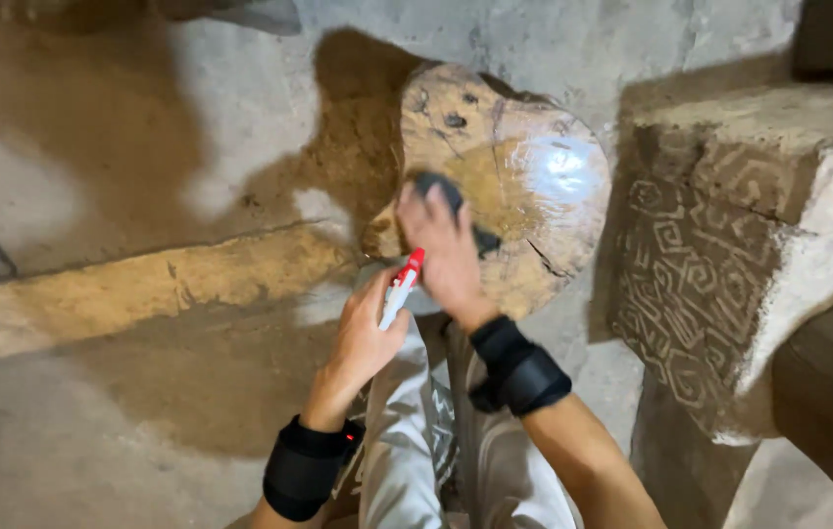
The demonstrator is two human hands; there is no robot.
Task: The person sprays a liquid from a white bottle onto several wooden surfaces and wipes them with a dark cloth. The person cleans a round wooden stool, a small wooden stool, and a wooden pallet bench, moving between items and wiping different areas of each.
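Head view: round glossy wooden slab (524,176)

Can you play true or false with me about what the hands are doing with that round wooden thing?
1. The right hand presses a dark cloth on the round wooden slab. True.
2. The left hand holds a green bottle. False: it holds a white spray bottle with a red top.
3. Both wrists wear black bands. True: the left band, the right band.
4. The wooden slab looks dull all over. False: it has a shiny, wet-looking patch on its right part.
5. The carved stone block with spiral patterns stands left of the slab. False: it stands to the right.
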